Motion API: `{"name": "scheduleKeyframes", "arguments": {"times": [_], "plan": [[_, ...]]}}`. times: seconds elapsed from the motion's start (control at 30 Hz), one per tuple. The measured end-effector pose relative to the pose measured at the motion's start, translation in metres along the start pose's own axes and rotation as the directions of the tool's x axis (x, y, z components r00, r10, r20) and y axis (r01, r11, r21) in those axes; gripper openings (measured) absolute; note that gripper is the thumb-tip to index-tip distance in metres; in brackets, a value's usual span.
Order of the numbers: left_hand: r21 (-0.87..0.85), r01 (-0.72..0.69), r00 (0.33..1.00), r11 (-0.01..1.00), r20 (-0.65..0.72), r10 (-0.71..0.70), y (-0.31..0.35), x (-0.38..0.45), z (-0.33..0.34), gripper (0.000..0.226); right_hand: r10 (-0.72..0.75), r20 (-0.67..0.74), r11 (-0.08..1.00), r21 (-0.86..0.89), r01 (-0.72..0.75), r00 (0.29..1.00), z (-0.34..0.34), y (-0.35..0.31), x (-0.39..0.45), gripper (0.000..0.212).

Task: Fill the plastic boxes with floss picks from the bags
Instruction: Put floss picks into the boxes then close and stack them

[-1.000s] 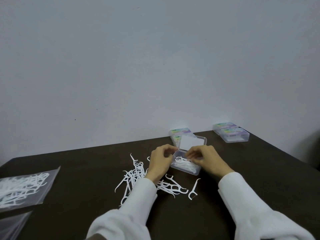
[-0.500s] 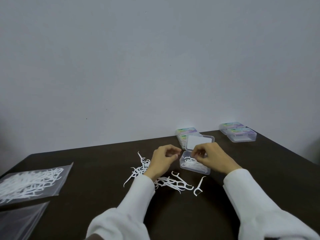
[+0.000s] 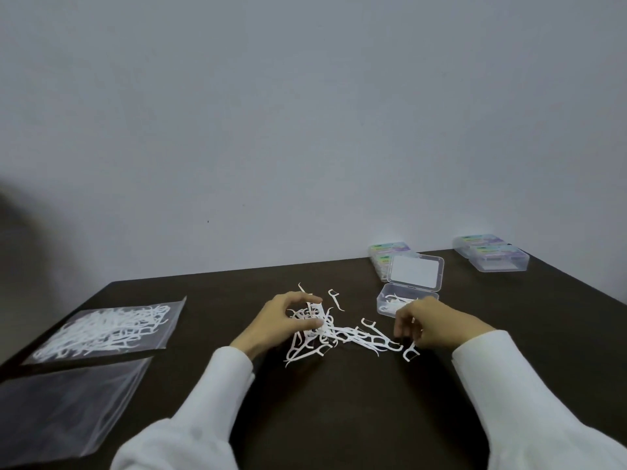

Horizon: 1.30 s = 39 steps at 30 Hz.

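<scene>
The left hand (image 3: 281, 320) has its fingers curled into the near-left end of the loose pile of floss picks (image 3: 334, 334), thumb and fingertips closing on a few of them. The right hand (image 3: 431, 322) sits at the pile's right end, fingers bent downward; whether they hold a pick I cannot tell. Just beyond the pile's right end stands the open plastic box (image 3: 405, 300), lid up, a few picks inside. Further behind it are closed boxes (image 3: 492, 257). Far left of the pile lies a bag of picks (image 3: 108, 329), with an empty bag (image 3: 64, 401) nearer, all on the dark table (image 3: 339, 418).
</scene>
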<state>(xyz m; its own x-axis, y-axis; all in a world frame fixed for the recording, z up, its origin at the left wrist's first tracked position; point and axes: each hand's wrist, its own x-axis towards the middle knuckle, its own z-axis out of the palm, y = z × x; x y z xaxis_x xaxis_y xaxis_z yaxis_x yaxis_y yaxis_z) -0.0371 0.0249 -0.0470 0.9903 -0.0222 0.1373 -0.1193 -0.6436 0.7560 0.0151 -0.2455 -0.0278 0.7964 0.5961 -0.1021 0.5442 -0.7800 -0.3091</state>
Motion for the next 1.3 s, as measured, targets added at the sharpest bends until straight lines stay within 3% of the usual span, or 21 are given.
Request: {"name": "scheduleKeyframes", "arguments": {"times": [0.07,0.17,0.4,0.47,0.67,0.87,0.93,1.1,1.3], "plan": [[0.009,0.053,0.997,0.999,0.056,-0.054,-0.003,-0.011,-0.007,0.066,-0.003,-0.021,0.999,0.051,0.004,1.0,0.0,-0.002,-0.001,0.026],[0.091,0.092,0.989,0.992,0.107,-0.101,-0.009,-0.022,-0.011,0.084,0.008,-0.043,0.995,0.096,-0.004,0.999,0.0,-0.004,0.0,0.025],[0.185,0.062,0.997,0.981,0.035,-0.07,-0.006,-0.024,-0.002,0.073,0.09,-0.191,0.996,0.015,-0.089,0.977,0.009,-0.015,0.006,0.015],[0.184,0.042,0.999,0.982,0.012,-0.045,-0.005,-0.021,0.003,0.067,0.092,-0.224,0.995,-0.014,-0.097,0.97,0.012,-0.023,0.011,0.002],[0.074,0.02,1.0,0.997,-0.013,-0.019,0.0,-0.017,0.014,0.061,-0.068,-0.26,0.995,0.048,0.083,0.963,0.028,-0.045,0.027,0.003],[-0.216,0.09,0.985,0.972,-0.123,-0.118,-0.009,-0.01,0.002,0.032,0.099,-0.342,0.981,0.19,-0.034,0.934,0.035,-0.058,0.029,0.042],[-0.302,0.157,0.971,0.94,-0.126,-0.203,-0.012,-0.009,-0.001,0.032,0.157,-0.334,0.983,0.143,-0.115,0.929,0.04,-0.07,0.03,0.058],[-0.414,0.214,0.955,0.885,-0.103,-0.28,-0.012,-0.008,-0.006,0.035,0.172,-0.405,0.97,-0.09,-0.226,0.898,0.051,-0.104,0.037,0.068],[-0.309,0.195,0.944,0.931,-0.2,-0.264,-0.02,-0.01,-0.01,0.034,0.151,-0.391,0.986,-0.007,-0.168,0.908,0.048,-0.097,0.043,0.025]]}}
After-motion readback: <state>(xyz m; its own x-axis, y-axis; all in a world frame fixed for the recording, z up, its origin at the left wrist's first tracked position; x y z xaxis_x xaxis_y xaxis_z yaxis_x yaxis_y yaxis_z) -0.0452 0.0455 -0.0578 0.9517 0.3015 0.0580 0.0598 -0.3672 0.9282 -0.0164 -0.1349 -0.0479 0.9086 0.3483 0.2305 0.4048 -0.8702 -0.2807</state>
